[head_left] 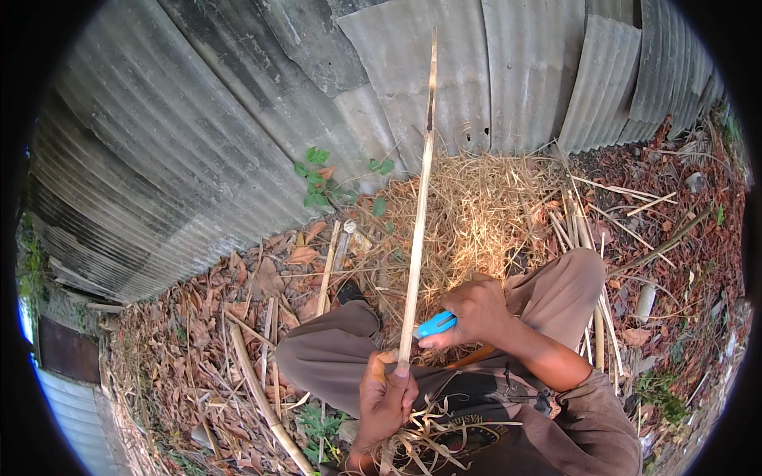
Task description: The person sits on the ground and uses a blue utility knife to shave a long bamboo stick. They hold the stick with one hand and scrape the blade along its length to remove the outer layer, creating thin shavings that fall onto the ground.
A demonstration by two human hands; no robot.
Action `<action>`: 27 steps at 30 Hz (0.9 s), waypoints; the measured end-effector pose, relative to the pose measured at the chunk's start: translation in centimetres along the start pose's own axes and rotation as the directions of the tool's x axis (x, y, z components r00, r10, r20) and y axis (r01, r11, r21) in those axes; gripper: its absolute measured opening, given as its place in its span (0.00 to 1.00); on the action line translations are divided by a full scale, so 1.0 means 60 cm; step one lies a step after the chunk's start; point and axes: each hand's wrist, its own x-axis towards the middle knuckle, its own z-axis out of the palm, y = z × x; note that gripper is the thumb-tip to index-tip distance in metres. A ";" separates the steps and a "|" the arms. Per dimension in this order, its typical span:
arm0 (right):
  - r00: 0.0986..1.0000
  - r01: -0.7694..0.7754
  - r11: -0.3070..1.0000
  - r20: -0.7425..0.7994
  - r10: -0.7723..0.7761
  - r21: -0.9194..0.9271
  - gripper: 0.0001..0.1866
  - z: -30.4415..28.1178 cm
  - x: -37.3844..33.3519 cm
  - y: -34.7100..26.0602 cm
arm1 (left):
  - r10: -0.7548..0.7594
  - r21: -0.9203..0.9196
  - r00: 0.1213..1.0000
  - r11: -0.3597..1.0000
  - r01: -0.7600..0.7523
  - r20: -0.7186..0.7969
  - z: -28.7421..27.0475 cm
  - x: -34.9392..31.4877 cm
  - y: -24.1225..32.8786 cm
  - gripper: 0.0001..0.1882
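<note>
A long, pale bamboo strip stands nearly upright before me, its narrow far end darkened. Near its lower end my left hand is closed around it, thumb along the strip. My right hand grips a blue-handled utility knife just right of the strip, above my left hand. The knife's blade end points at the strip; whether it touches, I cannot tell. Curled thin shavings lie on my lap and by my left wrist.
A heap of dry shavings lies beyond my crossed legs. Corrugated grey sheets form a wall behind it. Split bamboo pieces lie among dead leaves on the left, and more sticks on the right. A small green plant grows by the wall.
</note>
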 end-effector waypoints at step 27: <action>0.988 0.125 0.982 -0.067 -0.136 -0.144 0.37 -0.012 0.060 -0.026 | 0.058 -0.149 0.994 0.988 -0.044 0.094 -0.033 -0.025 0.006 0.12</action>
